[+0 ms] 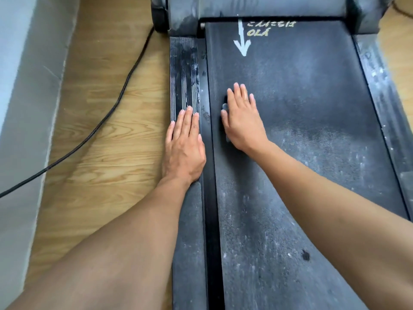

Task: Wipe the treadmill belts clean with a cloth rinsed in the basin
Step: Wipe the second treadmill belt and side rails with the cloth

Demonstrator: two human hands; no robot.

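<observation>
Right hand [242, 118], fingers straight, presses a cloth [225, 103] onto the belt [312, 108]; left hand [184, 146] lies flat, fingers together, on the rail [184, 70].

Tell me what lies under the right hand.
Only an edge of a dark cloth shows beside the right hand, which presses flat on the treadmill belt. The palm covers the rest.

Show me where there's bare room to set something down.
Free: the belt between the right hand and the right side rail; the belt below the white arrow; the floor between the cable and the left side rail. Crowded: the left hand lies on that rail, the right hand presses the cloth at the belt's left edge.
</observation>
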